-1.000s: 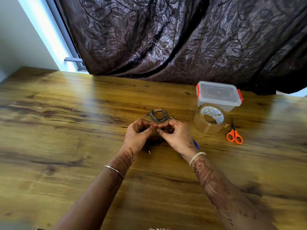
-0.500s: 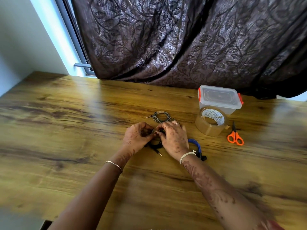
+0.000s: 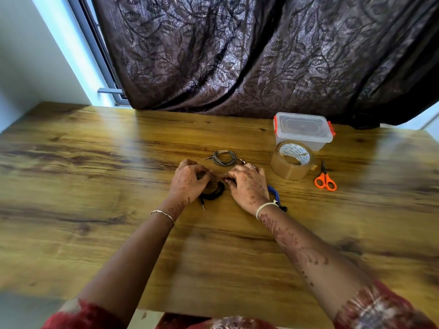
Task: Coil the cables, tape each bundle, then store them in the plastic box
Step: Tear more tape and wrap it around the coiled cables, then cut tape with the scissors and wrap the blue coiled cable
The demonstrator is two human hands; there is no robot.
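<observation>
A coiled black cable point(image 3: 213, 193) lies on the wooden table point(image 3: 95, 186) between my hands, its jack plug pointing toward me. My left hand point(image 3: 187, 184) grips the coil's left side. My right hand point(image 3: 247, 186) pinches the coil's top right. A grey cable bundle point(image 3: 224, 158), taped at its top, rests just beyond my hands. A blue cable point(image 3: 275, 195) pokes out from under my right wrist. The clear plastic box point(image 3: 303, 130) with orange clips stands shut at the back right.
A roll of brown packing tape point(image 3: 292, 160) stands in front of the box. Orange-handled scissors point(image 3: 325, 180) lie to its right. A dark patterned curtain point(image 3: 261, 55) hangs behind the table, touching its far edge.
My hands have lowered the black coil to the table and spread slightly apart. The camera has tilted, so the table sits lower in view.
</observation>
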